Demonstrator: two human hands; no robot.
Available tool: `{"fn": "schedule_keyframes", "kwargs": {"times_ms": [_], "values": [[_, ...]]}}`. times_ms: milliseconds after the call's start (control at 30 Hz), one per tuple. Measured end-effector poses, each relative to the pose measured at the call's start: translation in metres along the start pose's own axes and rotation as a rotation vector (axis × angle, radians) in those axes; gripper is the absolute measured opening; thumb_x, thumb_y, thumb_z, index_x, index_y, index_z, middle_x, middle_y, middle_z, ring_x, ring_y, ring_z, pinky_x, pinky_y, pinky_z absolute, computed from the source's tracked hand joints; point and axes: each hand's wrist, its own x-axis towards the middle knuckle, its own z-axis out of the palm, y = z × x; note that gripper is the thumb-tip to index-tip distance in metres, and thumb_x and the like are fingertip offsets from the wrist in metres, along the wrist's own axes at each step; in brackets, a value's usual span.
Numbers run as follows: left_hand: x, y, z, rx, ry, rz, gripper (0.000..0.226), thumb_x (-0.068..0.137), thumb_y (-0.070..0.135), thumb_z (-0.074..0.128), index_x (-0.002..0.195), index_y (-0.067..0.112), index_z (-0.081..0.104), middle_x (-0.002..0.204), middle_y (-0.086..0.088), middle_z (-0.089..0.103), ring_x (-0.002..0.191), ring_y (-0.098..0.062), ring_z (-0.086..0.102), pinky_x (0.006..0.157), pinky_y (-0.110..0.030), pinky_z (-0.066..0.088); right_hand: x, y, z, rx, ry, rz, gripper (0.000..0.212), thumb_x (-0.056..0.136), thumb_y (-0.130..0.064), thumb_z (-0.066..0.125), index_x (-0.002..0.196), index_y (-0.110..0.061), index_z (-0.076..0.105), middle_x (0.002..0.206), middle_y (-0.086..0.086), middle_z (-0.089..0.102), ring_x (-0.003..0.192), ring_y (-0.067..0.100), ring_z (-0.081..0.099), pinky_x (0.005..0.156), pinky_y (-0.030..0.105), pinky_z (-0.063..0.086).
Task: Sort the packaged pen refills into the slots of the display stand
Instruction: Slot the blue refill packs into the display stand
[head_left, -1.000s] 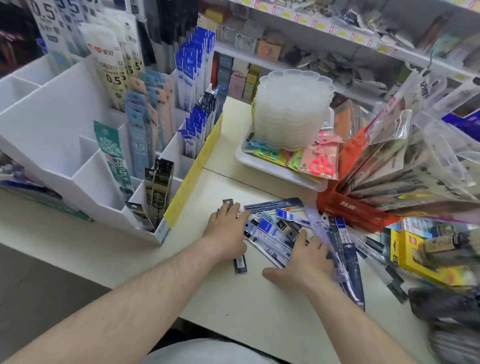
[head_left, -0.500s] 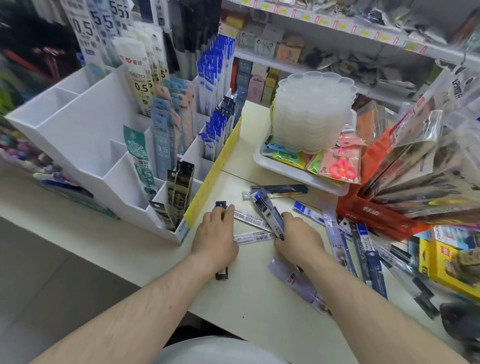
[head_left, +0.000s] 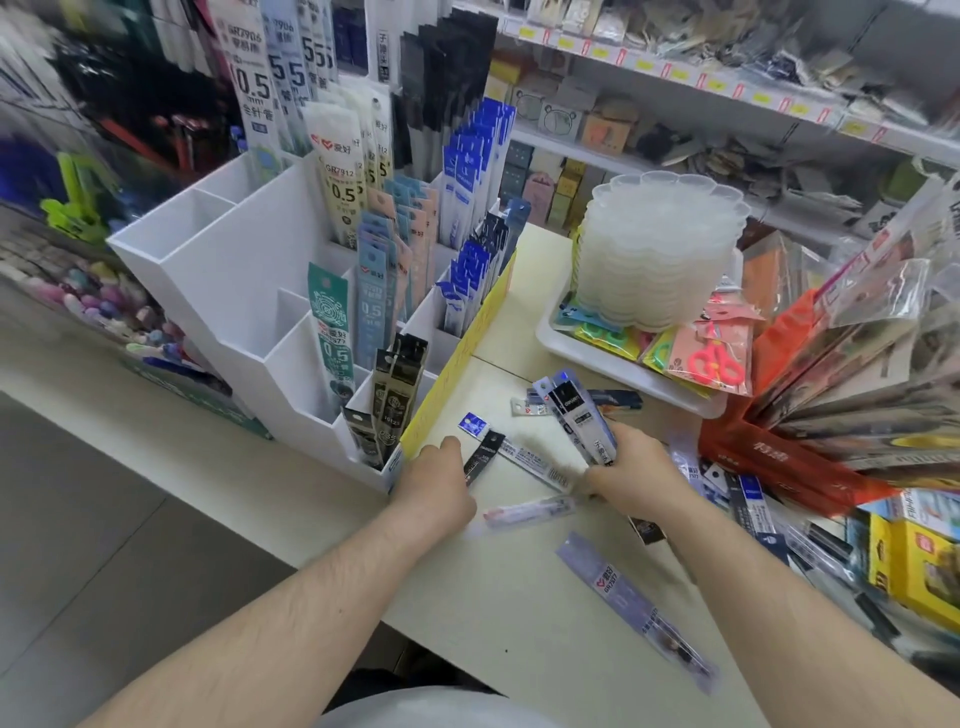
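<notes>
Stationery shop: price-tagged shelves (head_left: 727, 88), stocked display stand (head_left: 249, 270).

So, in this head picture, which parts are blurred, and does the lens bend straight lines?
Head view: sharp in the middle, where the white stand and its 0.5 labels read clearly; the right hand with its refill packs is slightly smeared; the packets at the right edge and the far left are motion-blurred; the wide lens bows the shelf rail; lighting is even, with soft shadows.
</notes>
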Motion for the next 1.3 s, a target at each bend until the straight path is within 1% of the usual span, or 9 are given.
{"fn": "schedule_keyframes", "kwargs": {"times_ms": [100, 267, 367, 467, 867, 933, 1033, 1133, 1300], "values": [[0.002, -0.002, -0.006, 0.033, 0.047, 0.044, 0.025, 0.092, 0.013, 0.049, 0.116, 0.011, 0.053, 0.119, -0.013, 0.058, 0.110, -0.037, 0.059, 0.078, -0.034, 0.043, -0.003, -0.011, -0.002, 0.169, 0.025, -0.032, 0.025, 0.080, -0.006, 0.062, 0.089, -0.029, 0.059, 0.078, -0.002, 0.067, 0.064, 0.017, 0.066, 0.050, 0.023, 0.047], [0.006, 0.008, -0.011, -0.002, 0.182, 0.255, 0.024, 0.097, 0.010, 0.042, 0.116, 0.012, 0.056, 0.114, -0.012, 0.058, 0.106, -0.037, 0.057, 0.079, -0.040, 0.044, -0.008, -0.024, -0.012, 0.711, 0.054, 0.055, 0.018, 0.084, 0.009, 0.056, 0.097, -0.002, 0.061, 0.066, 0.005, 0.067, 0.047, 0.017, 0.057, 0.048, 0.029, 0.049], [0.006, 0.027, 0.000, 0.063, 0.115, 0.382, 0.024, 0.096, 0.031, 0.052, 0.112, 0.014, 0.056, 0.117, -0.010, 0.058, 0.110, -0.032, 0.055, 0.080, -0.038, 0.043, -0.013, -0.029, -0.019, 0.876, 0.030, 0.091, 0.017, 0.083, 0.012, 0.051, 0.092, -0.001, 0.056, 0.077, 0.014, 0.062, 0.051, 0.020, 0.055, 0.051, 0.033, 0.049], [0.004, 0.044, 0.017, 0.209, -0.007, 0.456, 0.047, 0.083, 0.053, 0.066, 0.114, 0.018, 0.053, 0.119, -0.005, 0.057, 0.114, -0.027, 0.053, 0.077, -0.034, 0.039, -0.016, -0.029, -0.023, 1.038, 0.032, 0.153, 0.013, 0.085, 0.010, 0.048, 0.089, 0.000, 0.055, 0.075, 0.012, 0.057, 0.048, 0.018, 0.054, 0.053, 0.032, 0.047], [0.010, 0.025, 0.008, 0.227, -0.122, 0.348, 0.018, 0.087, 0.022, 0.057, 0.104, 0.018, 0.059, 0.111, -0.009, 0.064, 0.104, -0.031, 0.061, 0.074, -0.030, 0.042, -0.026, -0.017, -0.005, 1.443, -0.085, 0.349, 0.016, 0.087, 0.002, 0.044, 0.097, -0.006, 0.054, 0.067, 0.005, 0.060, 0.049, 0.017, 0.057, 0.049, 0.028, 0.051], [0.007, 0.018, 0.000, 0.001, -0.134, 0.276, 0.002, 0.086, 0.020, 0.057, 0.086, 0.021, 0.056, 0.093, -0.003, 0.064, 0.086, -0.024, 0.062, 0.062, -0.027, 0.039, -0.026, -0.023, 0.000, 1.462, -0.087, 0.345, 0.020, 0.087, 0.003, 0.044, 0.100, -0.008, 0.055, 0.067, 0.004, 0.061, 0.049, 0.017, 0.057, 0.049, 0.028, 0.051], [0.002, 0.023, -0.010, -0.649, -0.194, 0.062, 0.016, 0.086, 0.004, 0.052, 0.078, 0.018, 0.052, 0.069, 0.000, 0.061, 0.058, -0.017, 0.060, 0.057, -0.026, 0.041, -0.023, -0.037, 0.002, 1.510, -0.056, 0.319, 0.019, 0.087, 0.004, 0.044, 0.094, -0.009, 0.055, 0.063, 0.003, 0.060, 0.048, 0.016, 0.057, 0.050, 0.027, 0.051], [-0.007, 0.037, -0.015, -1.194, -0.289, -0.022, 0.032, 0.079, -0.016, 0.034, 0.080, 0.011, 0.050, 0.063, -0.006, 0.058, 0.049, -0.022, 0.056, 0.056, -0.028, 0.045, -0.019, -0.057, 0.003, 1.488, 0.035, 0.268, 0.015, 0.086, 0.006, 0.048, 0.093, -0.006, 0.055, 0.063, 0.007, 0.055, 0.049, 0.016, 0.057, 0.054, 0.029, 0.049], [-0.009, 0.043, -0.027, -1.291, -0.058, 0.216, 0.033, 0.062, -0.006, 0.047, 0.085, 0.015, 0.057, 0.072, -0.001, 0.048, 0.059, -0.012, 0.040, 0.050, -0.019, 0.035, -0.018, -0.080, 0.012, 1.159, 0.394, 0.036, 0.025, 0.080, 0.012, 0.055, 0.087, -0.012, 0.054, 0.074, 0.008, 0.055, 0.063, 0.017, 0.054, 0.058, 0.030, 0.047]]}}
